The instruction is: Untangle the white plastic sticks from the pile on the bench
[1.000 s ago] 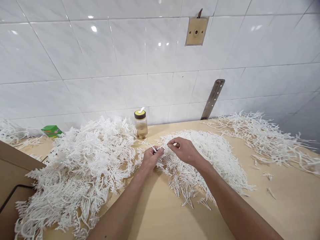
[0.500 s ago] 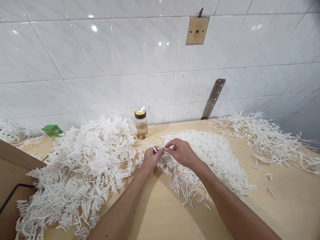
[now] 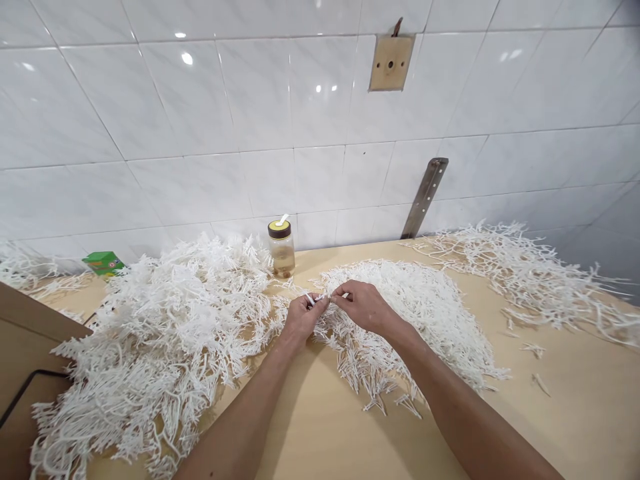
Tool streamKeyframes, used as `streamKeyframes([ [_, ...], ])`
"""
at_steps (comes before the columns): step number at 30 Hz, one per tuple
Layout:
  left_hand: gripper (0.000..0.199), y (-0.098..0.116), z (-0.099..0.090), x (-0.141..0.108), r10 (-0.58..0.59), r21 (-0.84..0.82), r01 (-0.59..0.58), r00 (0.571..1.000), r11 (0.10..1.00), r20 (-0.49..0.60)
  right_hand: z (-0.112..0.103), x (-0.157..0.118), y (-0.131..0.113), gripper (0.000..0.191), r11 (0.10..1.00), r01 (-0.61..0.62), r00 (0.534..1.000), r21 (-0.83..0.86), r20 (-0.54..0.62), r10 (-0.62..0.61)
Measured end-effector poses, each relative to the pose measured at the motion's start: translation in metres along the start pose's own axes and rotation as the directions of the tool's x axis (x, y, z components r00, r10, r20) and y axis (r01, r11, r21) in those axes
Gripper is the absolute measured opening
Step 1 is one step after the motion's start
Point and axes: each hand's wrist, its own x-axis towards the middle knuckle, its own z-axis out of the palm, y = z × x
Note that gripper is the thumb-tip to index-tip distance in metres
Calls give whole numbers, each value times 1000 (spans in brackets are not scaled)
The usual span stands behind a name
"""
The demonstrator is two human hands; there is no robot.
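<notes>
While left hand (image 3: 301, 319) grips white strand (image 3: 311, 301) in front of jar (image 3: 283, 252), right hand (image 3: 367, 305) pinches strand's tip. Best: brace strand near tip, pinch lightly, keep clear of short pieces (image 3: 415, 293) heaped right of jar.

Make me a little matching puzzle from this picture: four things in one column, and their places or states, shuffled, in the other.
1. left hand
2. jar
3. square plate
4. green box

A. high on the tiled wall
B. near the picture's left edge
C. holding a white piece
D. capped with a yellow-topped lid

Pairs: 1-C, 2-D, 3-A, 4-B
</notes>
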Motion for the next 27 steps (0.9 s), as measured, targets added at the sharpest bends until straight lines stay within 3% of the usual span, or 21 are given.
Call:
streamKeyframes([
  [9, 39, -3, 2, 1, 12, 98, -7, 999, 995, -50, 11, -4, -2, 17, 972, 36, 997, -232, -64, -52],
  [16, 40, 3, 2, -3, 2, 153, -2, 1000, 988, -3, 22, -4, -2, 20, 957, -42, 990, -288, -143, 0],
  [21, 41, -1, 2, -3, 9, 45, -11, 999, 999, 38, 10, 5, 16, 11, 963, -226, 941, -147, -288, 177],
  [27, 41, -6, -1, 2, -20, -94, 20, 1000, 995, 1, -4, 6, 18, 8, 985, -173, 960, 19, -222, 172],
])
